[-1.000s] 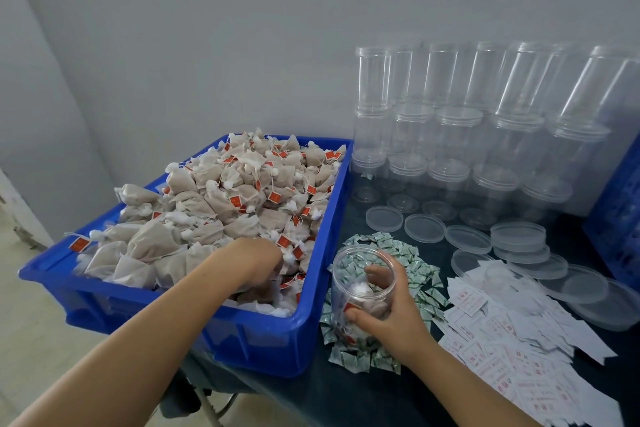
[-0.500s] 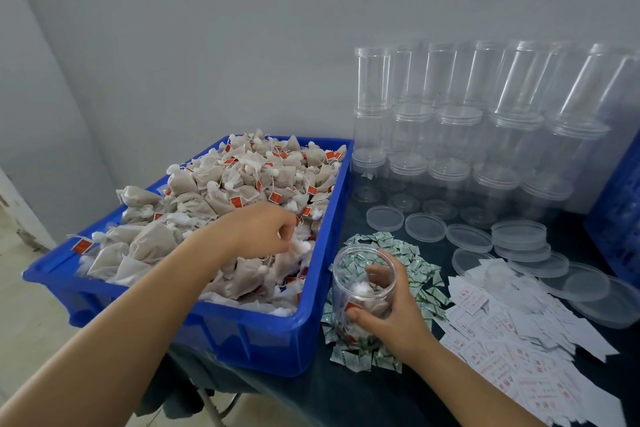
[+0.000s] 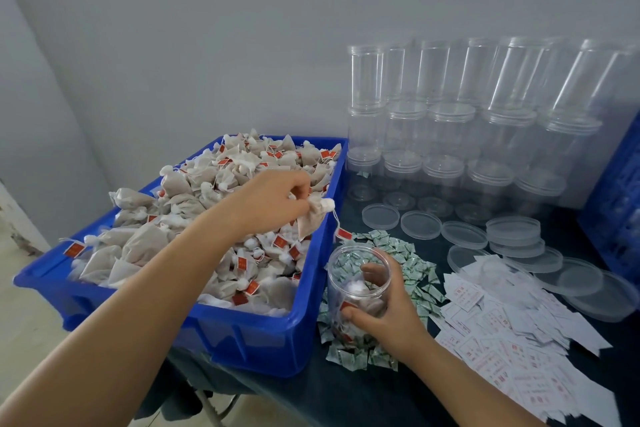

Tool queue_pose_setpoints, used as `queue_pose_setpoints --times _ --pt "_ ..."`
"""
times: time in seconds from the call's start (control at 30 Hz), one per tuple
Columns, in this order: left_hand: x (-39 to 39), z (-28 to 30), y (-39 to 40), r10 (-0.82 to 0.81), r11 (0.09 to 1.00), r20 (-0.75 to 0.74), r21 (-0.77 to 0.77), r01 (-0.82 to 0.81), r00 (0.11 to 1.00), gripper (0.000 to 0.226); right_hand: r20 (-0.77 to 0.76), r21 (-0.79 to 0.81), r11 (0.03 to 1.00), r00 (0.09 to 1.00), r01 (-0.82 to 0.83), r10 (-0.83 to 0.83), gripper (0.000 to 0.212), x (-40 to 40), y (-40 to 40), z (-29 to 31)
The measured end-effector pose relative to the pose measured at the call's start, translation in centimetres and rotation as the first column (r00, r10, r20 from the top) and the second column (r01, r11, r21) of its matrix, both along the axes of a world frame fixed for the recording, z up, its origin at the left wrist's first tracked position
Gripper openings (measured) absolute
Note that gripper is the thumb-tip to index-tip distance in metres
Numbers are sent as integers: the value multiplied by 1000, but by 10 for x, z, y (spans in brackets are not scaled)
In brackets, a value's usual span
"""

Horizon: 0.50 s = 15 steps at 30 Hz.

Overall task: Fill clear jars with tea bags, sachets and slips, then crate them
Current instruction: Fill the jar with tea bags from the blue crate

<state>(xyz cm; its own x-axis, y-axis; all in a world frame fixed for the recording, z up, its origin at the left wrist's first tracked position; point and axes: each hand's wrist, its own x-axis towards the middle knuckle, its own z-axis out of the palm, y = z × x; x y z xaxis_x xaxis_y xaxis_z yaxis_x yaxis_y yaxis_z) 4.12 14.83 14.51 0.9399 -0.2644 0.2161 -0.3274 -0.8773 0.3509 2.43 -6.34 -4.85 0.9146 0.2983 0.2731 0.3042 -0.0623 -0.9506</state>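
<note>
At far left, blue bin (image 3: 304,319) heaped with tea bags (image 3: 180,211), barely dented as a supply. Over its right rim, left hand (image 3: 270,201) with fingertips pinched on one tea bag (image 3: 311,218), lifted clear of the heap, string and red tag (image 3: 344,233) dangling toward the jar. Just right of the bin, open clear jar (image 3: 358,284) standing on the scatter of green-and-white sachets (image 3: 415,274), right hand (image 3: 388,308) wrapped round its side, thumb in front, fingers showing through the wall. Inside, a few tea bags at the bottom, well short of full; no sachet or slip visibly in it yet. Judged from that: early in filling this jar, more bags due, then sachet, slip, lid, crating. Further right, loose lids (image 3: 424,225) laid flat on the dark table (image 3: 381,402), white printed slips (image 3: 502,333) spread in a pile, stacks of empty jars (image 3: 450,121) against the wall, none filled. At far right, blue crate (image 3: 620,191) cut off by the frame edge, contents out of sight. Exact count of bags in the jar hard to read through the curved plastic and the fingers behind it. Print on slips and tags too small to make out.
</note>
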Motion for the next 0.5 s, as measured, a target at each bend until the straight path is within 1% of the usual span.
queue_pose_setpoints --times 0.07,0.17,0.27,0.33,0.4,0.5 --pt "0 2 -2 23 999 58 -34 -21 998 20 -13 2 1000 1000 -5 5 94 0 0 -1" --pt "-3 3 -11 -12 996 91 -82 19 996 16 -28 11 1000 1000 -1 1 94 1 0 -2" --pt "-6 -1 -26 -87 995 93 -45 92 992 16 -33 4 1000 999 6 -6 93 -1 1 1" --pt "-7 -6 -36 -126 992 84 -10 128 988 18 -49 8 1000 999 3 -3 91 -2 0 1" --pt "-7 -12 -45 -154 988 47 19 153 987 18 -75 8 1000 997 7 -7 95 -2 0 1" --pt "-9 -20 -52 -187 981 -11 50 188 982 10 -95 25 1000 995 2 0 100 -2 1 1"
